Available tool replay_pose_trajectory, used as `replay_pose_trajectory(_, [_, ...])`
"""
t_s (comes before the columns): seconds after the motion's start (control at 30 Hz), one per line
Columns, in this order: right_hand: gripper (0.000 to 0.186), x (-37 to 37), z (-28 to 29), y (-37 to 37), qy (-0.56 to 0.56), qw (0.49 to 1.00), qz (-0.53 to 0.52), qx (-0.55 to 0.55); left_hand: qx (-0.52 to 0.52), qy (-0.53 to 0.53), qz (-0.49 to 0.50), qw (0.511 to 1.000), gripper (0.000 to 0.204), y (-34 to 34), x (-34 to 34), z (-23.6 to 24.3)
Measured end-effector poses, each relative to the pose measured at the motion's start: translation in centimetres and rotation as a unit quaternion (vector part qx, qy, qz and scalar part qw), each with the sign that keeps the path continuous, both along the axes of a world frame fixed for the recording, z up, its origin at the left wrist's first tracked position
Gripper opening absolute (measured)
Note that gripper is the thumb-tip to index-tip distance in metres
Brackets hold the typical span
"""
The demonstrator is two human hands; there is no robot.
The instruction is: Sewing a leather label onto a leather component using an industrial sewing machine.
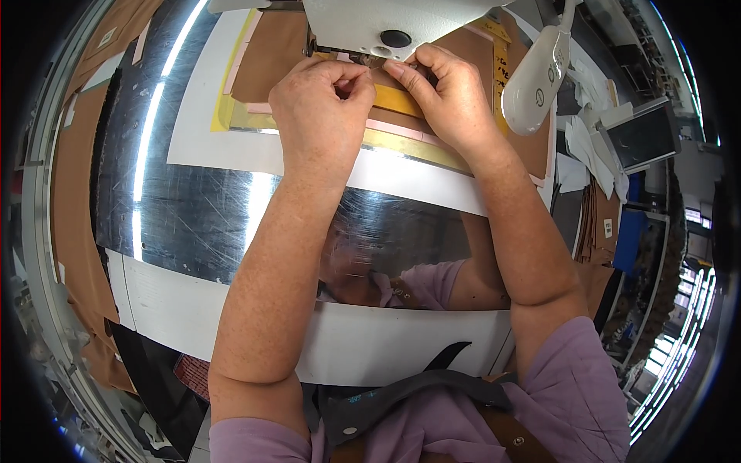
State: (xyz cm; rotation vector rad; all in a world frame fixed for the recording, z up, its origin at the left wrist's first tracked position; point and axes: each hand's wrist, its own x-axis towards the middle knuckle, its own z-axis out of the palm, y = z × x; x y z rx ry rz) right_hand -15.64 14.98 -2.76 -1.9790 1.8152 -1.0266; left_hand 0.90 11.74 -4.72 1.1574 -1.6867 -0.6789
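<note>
A white sewing machine head (363, 27) hangs at the top centre, its presser foot and needle area (363, 58) partly hidden by my fingers. Beneath it lie a brown sheet (251, 69), a yellow strip (397, 98), pink strips (405, 131) and a yellow template (221, 116) on a white board (197, 147). My left hand (324, 112) is closed in a pinch just left of the needle area. My right hand (448, 100) is closed, thumb and fingers bent close beside the needle area. What either hand holds is too small or hidden to make out.
A white lamp-like device (532, 77) hangs at the right. Scratched metal plate (185, 216) forms the work surface. Brown material (77, 193) lies along the left side. At the far right are a dark screen (641, 131), white papers (587, 158), stacked brown pieces (589, 228) and a blue bin (631, 239).
</note>
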Motion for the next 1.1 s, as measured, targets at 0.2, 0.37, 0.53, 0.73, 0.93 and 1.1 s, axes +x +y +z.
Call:
replay_pose_trajectory(0.2, [0.021, 0.14, 0.29, 0.25, -0.004, 0.999, -0.017, 0.030, -0.005, 0.011, 0.015, 1.000, 0.011, -0.05, -0.20, -0.20])
replay_pose_trajectory(0.37, [0.020, 0.16, -0.09, 0.30, -0.003, 1.000, -0.008, 0.016, -0.018, 0.002, 0.026, 1.000, 0.011, -0.09, -0.11, -0.34])
replay_pose_trajectory(0.53, [0.020, 0.13, -0.01, 0.25, 0.018, 1.000, -0.010, 0.013, -0.010, 0.009, 0.032, 0.999, 0.011, -0.08, -0.15, -0.35])
replay_pose_trajectory(0.73, [0.019, 0.02, -0.18, 0.17, 0.019, 1.000, -0.007, 0.000, -0.014, -0.024, 0.035, 0.999, 0.012, -0.17, -0.06, -0.36])
replay_pose_trajectory(0.93, [0.017, -0.08, -0.25, 0.22, 0.010, 1.000, -0.002, -0.006, -0.007, -0.016, 0.034, 0.999, 0.012, -0.20, -0.16, -0.43])
replay_pose_trajectory(1.1, [0.015, -0.05, -0.20, 0.20, 0.013, 1.000, 0.004, -0.013, -0.019, -0.025, 0.034, 0.999, 0.012, -0.19, -0.13, -0.43])
